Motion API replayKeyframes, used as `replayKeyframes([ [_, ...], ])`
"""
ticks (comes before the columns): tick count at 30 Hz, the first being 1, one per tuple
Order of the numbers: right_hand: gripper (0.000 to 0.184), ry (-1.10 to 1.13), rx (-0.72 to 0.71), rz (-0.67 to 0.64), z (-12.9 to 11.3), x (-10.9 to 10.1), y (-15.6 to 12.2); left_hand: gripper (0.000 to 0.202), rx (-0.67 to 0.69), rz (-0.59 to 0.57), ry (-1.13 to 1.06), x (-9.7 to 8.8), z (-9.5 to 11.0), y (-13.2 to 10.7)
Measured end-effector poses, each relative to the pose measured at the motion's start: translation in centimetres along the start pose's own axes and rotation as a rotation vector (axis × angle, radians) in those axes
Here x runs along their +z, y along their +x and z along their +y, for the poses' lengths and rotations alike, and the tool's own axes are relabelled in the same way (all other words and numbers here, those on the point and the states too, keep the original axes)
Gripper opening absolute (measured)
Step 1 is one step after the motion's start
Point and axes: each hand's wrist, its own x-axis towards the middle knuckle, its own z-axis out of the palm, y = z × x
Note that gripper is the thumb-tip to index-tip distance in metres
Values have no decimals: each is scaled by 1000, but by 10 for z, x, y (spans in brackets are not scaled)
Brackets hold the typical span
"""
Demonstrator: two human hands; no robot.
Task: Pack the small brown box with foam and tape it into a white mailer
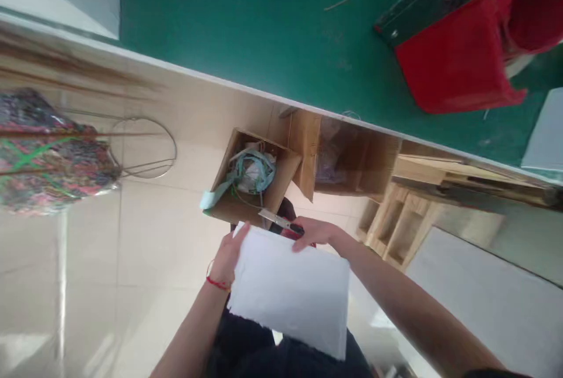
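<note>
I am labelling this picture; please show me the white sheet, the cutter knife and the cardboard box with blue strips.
White sheet [291, 287]: head view, middle of its upper side.
Cutter knife [278, 220]: head view, on the blade.
Cardboard box [285, 175]: head view, on its brown side.

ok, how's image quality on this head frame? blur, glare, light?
Head view: soft overall, with smearing at the left edge around the patterned bundle; head view: bright light patches on the floor at lower left; head view: the white sheet is pale with little surface detail; head view: the cutter is soft but recognizable.
</note>
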Motion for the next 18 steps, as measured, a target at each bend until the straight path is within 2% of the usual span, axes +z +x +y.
replayKeyframes([
  [4,59,11,14,-3,2,2,-4,30,-14,9,-19,1,-3,2],
  [9,68,35,58,34,8,1,-6,30,-17,-43,-58,1,-9,7],
  [18,65,37,56,2,8,-2,-10,35,-42,-85,-103,-1,-18,9],
])
